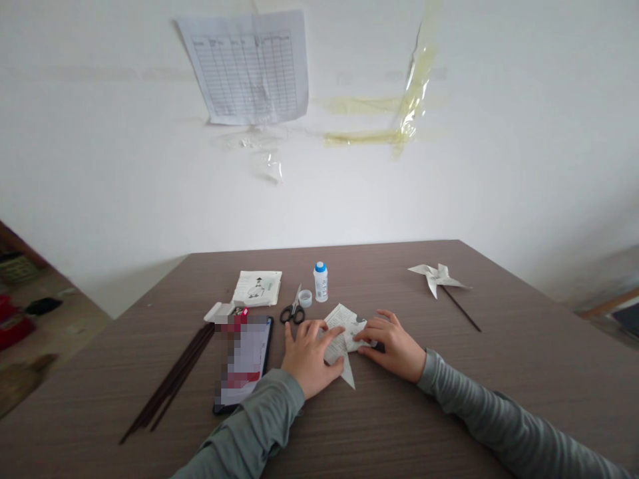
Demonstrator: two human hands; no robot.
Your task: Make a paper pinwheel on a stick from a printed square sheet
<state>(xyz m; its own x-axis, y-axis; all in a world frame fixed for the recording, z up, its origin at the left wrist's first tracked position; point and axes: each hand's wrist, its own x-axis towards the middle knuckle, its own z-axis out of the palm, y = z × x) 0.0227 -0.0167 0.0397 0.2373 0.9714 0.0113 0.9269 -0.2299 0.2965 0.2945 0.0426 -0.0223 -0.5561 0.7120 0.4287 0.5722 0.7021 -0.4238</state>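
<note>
Folded printed white paper (341,344) lies on the brown table (379,426), partly beneath our spread left hand (309,359); our right hand (397,346), fingers curled, touches its edge, grip unclear. Black-handled scissors (295,306) and a blue-capped white plastic bottle (321,286) sit just beyond.

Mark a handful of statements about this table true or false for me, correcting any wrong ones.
1. The left hand and right hand are both at the folded printed paper. True.
2. The white bottle has a red cap. False: its cap is blue.
3. The scissors lie left of the white bottle. True.
4. The paper pinwheel lies left of the phone. False: the paper pinwheel lies well to the phone's right.
5. The dark sticks lie left of the phone. True.
</note>
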